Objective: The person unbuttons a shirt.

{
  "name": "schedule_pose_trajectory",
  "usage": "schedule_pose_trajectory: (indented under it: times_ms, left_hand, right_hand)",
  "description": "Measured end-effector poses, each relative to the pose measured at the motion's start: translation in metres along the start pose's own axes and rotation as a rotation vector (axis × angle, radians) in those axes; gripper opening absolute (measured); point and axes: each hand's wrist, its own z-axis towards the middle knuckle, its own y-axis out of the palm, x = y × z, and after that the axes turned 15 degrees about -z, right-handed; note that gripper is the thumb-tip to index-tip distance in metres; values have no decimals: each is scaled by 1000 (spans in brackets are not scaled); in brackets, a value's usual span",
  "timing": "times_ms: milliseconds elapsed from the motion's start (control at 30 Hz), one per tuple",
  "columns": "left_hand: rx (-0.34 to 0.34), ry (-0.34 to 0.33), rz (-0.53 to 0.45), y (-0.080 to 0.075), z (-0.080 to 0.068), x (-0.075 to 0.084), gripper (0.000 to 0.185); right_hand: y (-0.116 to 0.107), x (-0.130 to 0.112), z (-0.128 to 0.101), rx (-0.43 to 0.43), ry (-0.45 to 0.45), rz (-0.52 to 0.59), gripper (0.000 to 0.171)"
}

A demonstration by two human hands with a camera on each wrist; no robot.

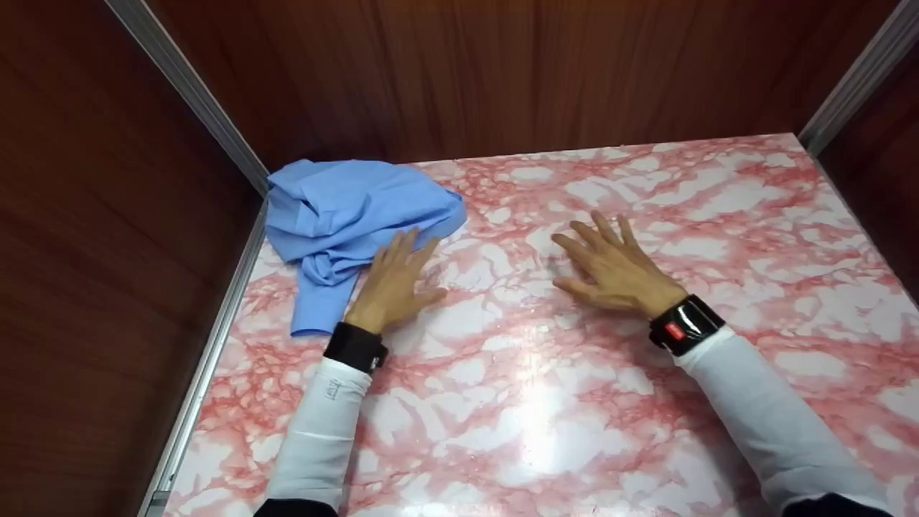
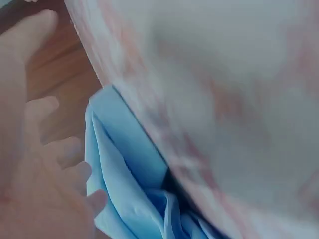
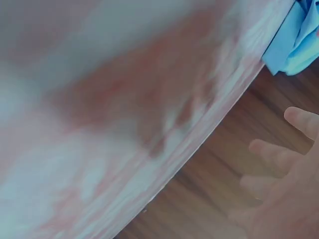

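Observation:
A crumpled light blue garment (image 1: 359,205) lies at the far left corner of the tabletop, a flat sleeve-like end (image 1: 322,309) reaching toward the near side. My left hand (image 1: 395,280) is spread just right of that end, its fingertips overlapping the cloth's edge in the head view; whether they touch it I cannot tell. In the left wrist view the garment (image 2: 124,144) shows beyond the fingers of that hand (image 2: 42,184). Farther right, my right hand (image 1: 610,269) hovers or rests over the bare top with spread fingers, holding nothing; in the right wrist view its fingers (image 3: 276,155) are extended.
The table (image 1: 531,388) has a glossy red-and-white marbled surface. Dark wood-grain panels stand at the back (image 1: 502,72), left (image 1: 93,251) and right, with metal strips (image 1: 208,93) along the corners. Both wrists wear black bands (image 1: 687,324).

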Motion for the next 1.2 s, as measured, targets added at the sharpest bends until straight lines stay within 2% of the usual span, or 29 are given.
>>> schedule_pose_trajectory:
  times_ms: [133,300,400,500,567,633,733,833,867,967,1033,1200]
  left_hand:
    - [64,-60,30,-14,12,-12,88]
    - [74,-170,126,-25,33,-30,86]
    - [106,-214,171,-25,43,-41,72]
    - [163,-214,170,-22,47,-48,46]
    - [231,-175,124,-20,48,-56,33]
    - [287,-126,41,-24,47,-57,27]
    - [359,-32,-108,-44,40,-40,20]
    - [389,35,-260,-72,28,-7,21]
    - [385,44,-310,-83,22,8,22]
    - [374,90,-461,-103,11,33,20]
    - [356,127,-567,-114,3,48,17]
    - [300,259,-821,-130,-10,72,20]
  right_hand:
    - [-6,-17,24,13,-64,21,77]
    - [-7,-40,53,74,-112,87,67]
    - [-3,-53,67,86,-117,138,62]
    - [1,-62,78,72,-112,187,60]
    - [4,-65,86,72,-105,223,60]
    - [8,-66,93,90,-95,262,60]
    - [14,-67,103,124,-71,363,65]
    - [20,-70,112,141,-36,519,77]
    - [22,-72,114,142,-24,568,82]
    - [21,-82,122,152,8,696,99]
    - [18,-90,126,168,14,748,104]
    - [8,-111,132,229,-14,898,85]
